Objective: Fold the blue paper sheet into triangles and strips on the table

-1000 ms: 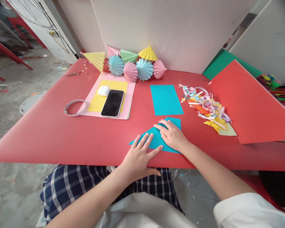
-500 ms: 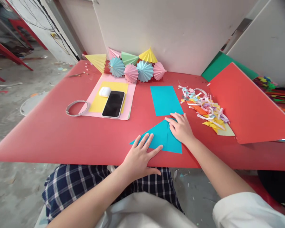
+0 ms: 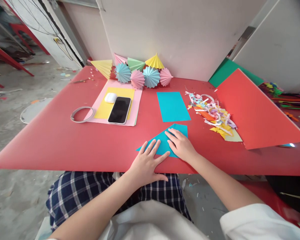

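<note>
A folded sheet of blue paper point(image 3: 182, 131) lies near the front edge of the red table, with its slanting edge running down to a point at the left. My left hand point(image 3: 146, 165) rests on its lower left part, fingers spread, the thumb past the paper's lower edge. Flat on the paper's middle right lies my right hand point(image 3: 181, 145), its fingers stretched out and pointing to the upper left. Behind the folded sheet is a flat blue paper rectangle point(image 3: 173, 106), untouched.
Left are a phone point(image 3: 119, 110) and white earbud case point(image 3: 110, 97) on yellow and pink paper point(image 3: 137, 113), beside a ring of tape point(image 3: 82, 114). Pleated paper umbrellas point(image 3: 151, 76) line the wall. At right lie paper scraps point(image 3: 215, 115) and a leaning red board point(image 3: 262, 113).
My right hand has slid left and down over the folded blue paper, from its top right corner to its middle. My left hand stays in place. The view has shifted slightly.
</note>
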Tool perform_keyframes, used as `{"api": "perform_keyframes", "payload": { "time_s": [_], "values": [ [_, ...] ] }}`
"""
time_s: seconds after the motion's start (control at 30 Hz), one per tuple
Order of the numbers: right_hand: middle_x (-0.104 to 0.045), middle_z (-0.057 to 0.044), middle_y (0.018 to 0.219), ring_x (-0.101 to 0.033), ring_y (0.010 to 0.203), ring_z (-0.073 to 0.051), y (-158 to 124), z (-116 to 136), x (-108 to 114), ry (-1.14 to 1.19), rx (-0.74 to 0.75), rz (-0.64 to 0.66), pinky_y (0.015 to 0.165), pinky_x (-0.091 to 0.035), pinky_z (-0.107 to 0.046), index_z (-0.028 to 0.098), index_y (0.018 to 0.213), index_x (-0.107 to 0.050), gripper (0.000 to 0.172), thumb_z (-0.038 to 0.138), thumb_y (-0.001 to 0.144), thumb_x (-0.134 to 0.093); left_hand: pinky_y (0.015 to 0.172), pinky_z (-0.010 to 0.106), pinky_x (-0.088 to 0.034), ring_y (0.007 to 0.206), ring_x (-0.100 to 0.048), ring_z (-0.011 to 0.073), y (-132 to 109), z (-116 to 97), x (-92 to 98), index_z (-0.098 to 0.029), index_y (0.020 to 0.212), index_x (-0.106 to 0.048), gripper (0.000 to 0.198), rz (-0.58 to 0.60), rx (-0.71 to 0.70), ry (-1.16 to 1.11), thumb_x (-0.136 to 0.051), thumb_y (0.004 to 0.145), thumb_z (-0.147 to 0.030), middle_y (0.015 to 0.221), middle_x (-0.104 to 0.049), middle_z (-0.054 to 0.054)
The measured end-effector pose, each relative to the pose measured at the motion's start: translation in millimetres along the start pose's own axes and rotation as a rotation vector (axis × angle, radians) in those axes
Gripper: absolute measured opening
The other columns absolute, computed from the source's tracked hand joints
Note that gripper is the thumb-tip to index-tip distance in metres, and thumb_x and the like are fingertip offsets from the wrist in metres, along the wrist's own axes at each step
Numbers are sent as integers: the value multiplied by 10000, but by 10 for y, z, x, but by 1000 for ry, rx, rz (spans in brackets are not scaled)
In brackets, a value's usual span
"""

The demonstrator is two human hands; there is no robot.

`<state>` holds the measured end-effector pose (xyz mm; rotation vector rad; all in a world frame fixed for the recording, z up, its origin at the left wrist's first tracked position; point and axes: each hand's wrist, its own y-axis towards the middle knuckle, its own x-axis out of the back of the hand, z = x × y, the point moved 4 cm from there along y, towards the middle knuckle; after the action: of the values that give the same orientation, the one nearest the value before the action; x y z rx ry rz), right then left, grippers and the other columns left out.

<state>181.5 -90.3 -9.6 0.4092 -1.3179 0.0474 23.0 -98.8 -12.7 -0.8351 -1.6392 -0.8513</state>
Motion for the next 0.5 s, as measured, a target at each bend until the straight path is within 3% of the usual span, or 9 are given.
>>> {"api": "perform_keyframes", "payload": {
  "time_s": [0.2, 0.5],
  "values": [
    [-523, -136, 1258, -456, 1184, -244, 172, -257, 12, -38, -77, -24, 991, -395, -387, 107, 1236, -506, 424, 288, 878, -369, 1035, 559, -120, 1332, -147, 373, -7, -3, 14, -323, 1397, -223, 853, 5, -10, 20, -280, 692, -799, 1481, -138, 126],
    [-521, -156, 1238, -420, 1212, -251, 171, -294, -33, -55, -84, -46, 1017, -351, -392, 86, 1181, -506, 411, 321, 866, -385, 1036, 561, -110, 1335, -134, 371, -6, -3, 20, -327, 1402, -197, 854, 9, -7, -2, -284, 694, -795, 1481, -124, 140]
  ]
}}
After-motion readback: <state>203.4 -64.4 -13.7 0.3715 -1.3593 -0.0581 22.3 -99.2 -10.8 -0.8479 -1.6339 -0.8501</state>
